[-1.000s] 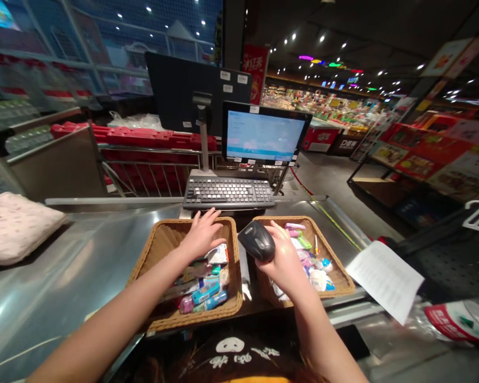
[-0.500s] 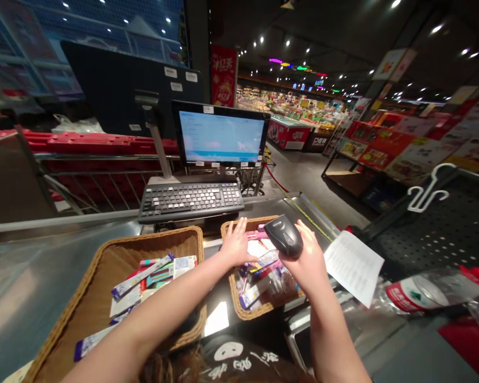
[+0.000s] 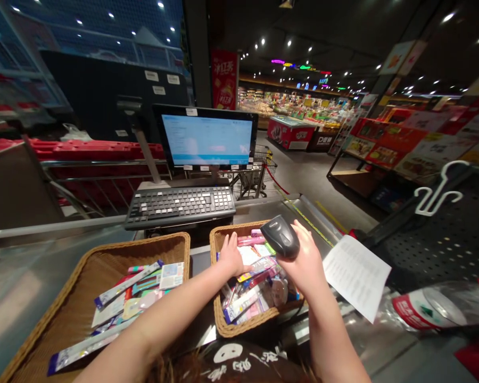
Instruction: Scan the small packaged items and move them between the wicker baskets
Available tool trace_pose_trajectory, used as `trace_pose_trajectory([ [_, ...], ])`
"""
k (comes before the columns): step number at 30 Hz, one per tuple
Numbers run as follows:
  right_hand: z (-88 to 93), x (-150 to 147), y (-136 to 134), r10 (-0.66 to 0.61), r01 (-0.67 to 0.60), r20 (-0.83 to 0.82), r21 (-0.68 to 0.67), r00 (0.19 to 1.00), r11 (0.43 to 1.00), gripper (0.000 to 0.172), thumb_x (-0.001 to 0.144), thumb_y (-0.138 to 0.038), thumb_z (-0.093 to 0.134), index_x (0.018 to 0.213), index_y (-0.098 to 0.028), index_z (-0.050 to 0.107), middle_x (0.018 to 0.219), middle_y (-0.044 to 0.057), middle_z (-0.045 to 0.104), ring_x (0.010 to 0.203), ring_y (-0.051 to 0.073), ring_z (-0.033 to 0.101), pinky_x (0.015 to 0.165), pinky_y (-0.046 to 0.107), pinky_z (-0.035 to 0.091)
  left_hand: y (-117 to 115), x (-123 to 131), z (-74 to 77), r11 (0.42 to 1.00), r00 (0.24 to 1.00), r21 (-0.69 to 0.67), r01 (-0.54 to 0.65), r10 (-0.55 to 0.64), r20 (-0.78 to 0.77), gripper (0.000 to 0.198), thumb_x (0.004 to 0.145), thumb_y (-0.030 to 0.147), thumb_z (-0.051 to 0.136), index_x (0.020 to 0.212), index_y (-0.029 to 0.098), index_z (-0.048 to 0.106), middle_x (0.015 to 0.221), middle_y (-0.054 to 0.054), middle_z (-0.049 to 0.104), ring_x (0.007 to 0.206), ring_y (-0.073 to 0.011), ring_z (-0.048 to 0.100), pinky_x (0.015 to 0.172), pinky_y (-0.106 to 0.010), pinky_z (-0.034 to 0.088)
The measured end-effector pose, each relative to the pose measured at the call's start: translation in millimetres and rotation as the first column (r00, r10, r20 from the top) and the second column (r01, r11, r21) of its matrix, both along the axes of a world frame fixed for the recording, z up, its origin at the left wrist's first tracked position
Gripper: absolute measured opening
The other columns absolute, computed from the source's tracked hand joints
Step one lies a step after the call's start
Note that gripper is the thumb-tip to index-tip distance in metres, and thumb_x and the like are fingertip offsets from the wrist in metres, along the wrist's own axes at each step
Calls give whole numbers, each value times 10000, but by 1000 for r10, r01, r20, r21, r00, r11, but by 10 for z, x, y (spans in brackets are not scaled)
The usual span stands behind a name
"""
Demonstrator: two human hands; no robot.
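My right hand is wrapped round a black handheld scanner, held above the right side of a small wicker basket. That basket is full of small packaged items, some pink and purple. My left hand reaches over its left part, fingers apart, the fingertips near a pink item; I see nothing held in it. To the left stands a larger wicker basket with flat packets in it, partly hidden by my left forearm.
Behind the baskets are a keyboard and a lit monitor. On the right lie a printed paper sheet and a clear bottle with a red label; a white hanger hangs on a black perforated panel.
The view has shifted a little. My left hand is lower in the small basket, with its fingers among the items. My right hand still has the scanner over the basket.
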State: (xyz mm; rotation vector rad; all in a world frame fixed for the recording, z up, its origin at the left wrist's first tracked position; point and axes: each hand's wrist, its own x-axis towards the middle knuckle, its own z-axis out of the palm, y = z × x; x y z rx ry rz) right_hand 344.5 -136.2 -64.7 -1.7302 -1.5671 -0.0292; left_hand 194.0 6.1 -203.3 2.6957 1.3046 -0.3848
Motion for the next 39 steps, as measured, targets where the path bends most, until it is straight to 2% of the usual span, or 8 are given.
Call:
trace_pose_trajectory([
  [3,-12,39,23,11,-11,-17,8,1000,1000,504,675,-211,605,1178,-184,591,1242,143,644,1378,380,421,1136,667,251,2,6,1,999,1000,-39,-14,14,-3,1075,664,880,462,1368,74,562,1600,-204,213,1511,-368,-4,1216,-497,-24],
  [7,-13,70,30,14,-14,-30,16,999,1000,496,685,-224,608,1179,-180,592,1245,148,645,1376,380,425,1133,667,259,5,9,19,999,1000,-49,-13,13,-4,1040,642,854,520,1330,77,593,1598,-225,198,1506,-392,35,1200,-546,17],
  [12,-23,98,3,5,-4,-23,23,1000,1000,498,679,-213,615,1176,-191,593,1249,138,646,1374,376,429,1137,661,260,-30,-74,125,998,993,-30,63,-59,99,982,579,769,648,1255,56,631,1569,-278,241,1495,-407,112,1186,-592,57],
  [15,-38,97,-18,-5,6,-16,29,1000,1000,501,672,-207,609,1173,-189,597,1236,139,651,1365,383,439,1127,668,271,-50,-186,241,986,971,79,146,-158,181,975,527,735,699,1246,79,630,1567,-257,271,1493,-403,131,1203,-570,53],
  [20,-35,25,-41,-5,5,7,35,1000,999,483,690,-222,597,1172,-184,604,1250,146,642,1363,388,438,1116,673,285,-83,-399,532,941,917,234,247,-305,258,975,549,734,700,1267,83,595,1570,-263,258,1499,-376,138,1206,-577,76],
  [26,5,-134,-73,3,-3,25,32,1000,999,460,692,-217,596,1151,-199,613,1239,132,644,1369,385,430,1117,671,283,-127,-627,859,903,894,346,256,-357,270,815,592,705,698,1109,76,664,1567,-253,278,1490,-390,164,1193,-607,103],
  [31,36,-257,-110,3,-4,55,29,998,1000,460,706,-225,598,1165,-203,612,1248,128,634,1370,389,424,1116,679,276,-141,-824,1021,857,878,456,242,-393,273,810,621,670,702,1155,66,627,1579,-253,245,1492,-379,164,1198,-606,76],
  [39,103,-431,-161,27,-32,71,69,997,997,447,731,-252,600,1176,-203,597,1241,127,633,1371,384,424,1111,678,285,-118,-1149,1259,768,872,614,179,-413,262,663,705,604,675,1131,100,608,1600,-221,213,1498,-359,156,1208,-598,25],
])
